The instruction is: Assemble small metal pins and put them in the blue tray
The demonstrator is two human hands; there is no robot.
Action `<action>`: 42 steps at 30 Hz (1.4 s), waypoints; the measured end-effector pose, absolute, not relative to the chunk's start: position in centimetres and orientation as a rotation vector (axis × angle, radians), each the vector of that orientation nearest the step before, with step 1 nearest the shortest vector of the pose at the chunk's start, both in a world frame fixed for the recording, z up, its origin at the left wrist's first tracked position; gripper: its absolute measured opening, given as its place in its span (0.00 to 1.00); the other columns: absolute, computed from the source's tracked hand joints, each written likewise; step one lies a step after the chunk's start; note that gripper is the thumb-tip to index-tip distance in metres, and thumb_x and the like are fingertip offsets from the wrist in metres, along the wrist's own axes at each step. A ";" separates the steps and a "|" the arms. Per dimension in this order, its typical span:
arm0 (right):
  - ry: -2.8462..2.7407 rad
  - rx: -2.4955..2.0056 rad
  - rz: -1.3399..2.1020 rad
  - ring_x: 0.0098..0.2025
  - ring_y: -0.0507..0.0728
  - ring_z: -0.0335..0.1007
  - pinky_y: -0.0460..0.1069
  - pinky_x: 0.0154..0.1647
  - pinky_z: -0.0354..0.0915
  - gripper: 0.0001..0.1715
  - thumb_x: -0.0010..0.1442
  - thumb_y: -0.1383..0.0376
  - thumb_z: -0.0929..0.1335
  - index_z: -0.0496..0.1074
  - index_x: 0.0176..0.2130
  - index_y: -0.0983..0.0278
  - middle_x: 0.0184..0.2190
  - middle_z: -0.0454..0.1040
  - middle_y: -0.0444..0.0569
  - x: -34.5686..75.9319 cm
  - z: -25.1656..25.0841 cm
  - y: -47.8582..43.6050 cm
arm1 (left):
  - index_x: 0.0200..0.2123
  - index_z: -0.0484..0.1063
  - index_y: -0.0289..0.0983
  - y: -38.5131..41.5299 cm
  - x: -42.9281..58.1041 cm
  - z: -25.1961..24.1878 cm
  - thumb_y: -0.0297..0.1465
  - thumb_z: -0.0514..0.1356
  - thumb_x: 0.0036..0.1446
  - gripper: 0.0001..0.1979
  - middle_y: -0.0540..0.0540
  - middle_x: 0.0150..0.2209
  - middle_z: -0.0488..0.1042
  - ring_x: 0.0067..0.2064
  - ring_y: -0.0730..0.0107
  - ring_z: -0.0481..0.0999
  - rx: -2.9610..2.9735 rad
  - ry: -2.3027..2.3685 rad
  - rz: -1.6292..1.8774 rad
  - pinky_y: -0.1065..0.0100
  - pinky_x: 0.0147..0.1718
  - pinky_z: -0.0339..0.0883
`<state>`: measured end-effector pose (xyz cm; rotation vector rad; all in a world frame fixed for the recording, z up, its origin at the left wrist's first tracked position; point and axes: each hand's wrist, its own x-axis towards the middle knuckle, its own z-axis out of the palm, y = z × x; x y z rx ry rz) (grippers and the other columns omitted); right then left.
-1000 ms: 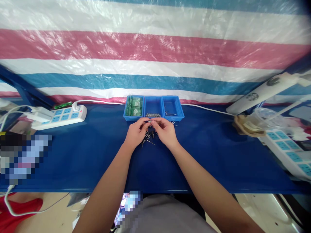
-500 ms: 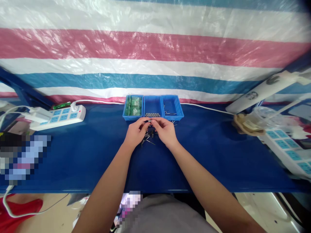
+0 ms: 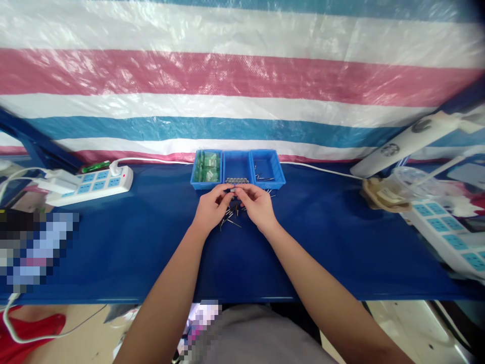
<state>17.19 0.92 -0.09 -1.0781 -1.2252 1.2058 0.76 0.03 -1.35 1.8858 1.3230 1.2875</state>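
My left hand (image 3: 210,206) and my right hand (image 3: 258,206) meet in front of the blue bins, fingertips pinched together around a small grey metal piece (image 3: 233,189). Its exact kind is too small to make out. Beneath the hands, several thin metal pins (image 3: 229,216) lie scattered on the blue table (image 3: 159,242). Just beyond the fingers, small round silver parts (image 3: 237,180) sit lined up at the front of the middle blue bin (image 3: 237,161). Green packets (image 3: 211,167) fill the left bin, and a few thin pins (image 3: 264,178) lie in the right bin (image 3: 281,174).
A white power strip (image 3: 99,183) with plugs stands at the left, a second one (image 3: 441,227) at the right. Near it are a clear plastic cup (image 3: 407,183) and a white post (image 3: 394,146). A striped plastic sheet (image 3: 242,76) hangs behind the table.
Both hands stay pinched together in nearly the same spot. The whole view has shifted very slightly; nothing else has visibly moved.
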 end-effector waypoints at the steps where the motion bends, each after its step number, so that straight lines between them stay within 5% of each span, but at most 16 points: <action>1: -1.228 -1.076 1.210 0.36 0.56 0.77 0.51 0.36 0.73 0.21 0.57 0.49 0.75 0.80 0.42 0.63 0.35 0.82 0.50 17.2 -0.1 0.9 | 0.52 0.76 0.40 0.1 0.7 -1.4 0.36 0.60 0.67 0.13 0.54 0.25 0.75 0.25 0.77 0.72 1.893 1.320 1.300 0.74 0.30 0.69; 11: -1.289 -1.033 1.184 0.37 0.56 0.77 0.52 0.40 0.73 0.20 0.57 0.52 0.75 0.80 0.43 0.62 0.35 0.81 0.49 17.0 0.0 0.5 | 0.45 0.77 0.39 0.0 0.5 -1.1 0.41 0.57 0.69 0.14 0.50 0.30 0.79 0.30 0.72 0.78 1.873 1.398 1.200 0.71 0.33 0.70; 17: -1.261 -1.074 1.214 0.36 0.57 0.77 0.52 0.38 0.73 0.21 0.57 0.50 0.75 0.80 0.42 0.62 0.35 0.82 0.50 17.2 0.1 0.7 | 0.53 0.75 0.40 -0.1 0.7 -1.2 0.40 0.60 0.67 0.15 0.54 0.25 0.75 0.26 0.75 0.73 1.877 1.356 1.259 0.73 0.31 0.68; 29: -1.313 -1.050 1.177 0.38 0.57 0.77 0.52 0.41 0.73 0.21 0.57 0.51 0.74 0.79 0.44 0.62 0.35 0.82 0.49 17.0 0.2 0.4 | 0.41 0.76 0.38 -0.1 0.5 -0.7 0.41 0.56 0.69 0.14 0.51 0.29 0.78 0.29 0.73 0.76 1.868 1.407 1.194 0.72 0.32 0.67; 35: -1.240 -1.077 1.227 0.37 0.57 0.77 0.51 0.37 0.73 0.22 0.56 0.49 0.75 0.80 0.42 0.62 0.35 0.82 0.49 17.1 0.2 0.6 | 0.52 0.75 0.40 -0.1 0.7 -1.0 0.40 0.60 0.67 0.15 0.54 0.26 0.75 0.26 0.75 0.72 1.860 1.337 1.266 0.73 0.30 0.68; 42: -1.261 -1.069 1.222 0.36 0.56 0.77 0.51 0.37 0.73 0.22 0.56 0.49 0.75 0.80 0.42 0.62 0.35 0.82 0.49 17.2 0.2 0.6 | 0.48 0.77 0.40 0.1 0.6 -1.2 0.38 0.60 0.67 0.12 0.54 0.25 0.74 0.25 0.76 0.71 1.894 1.339 1.285 0.73 0.30 0.67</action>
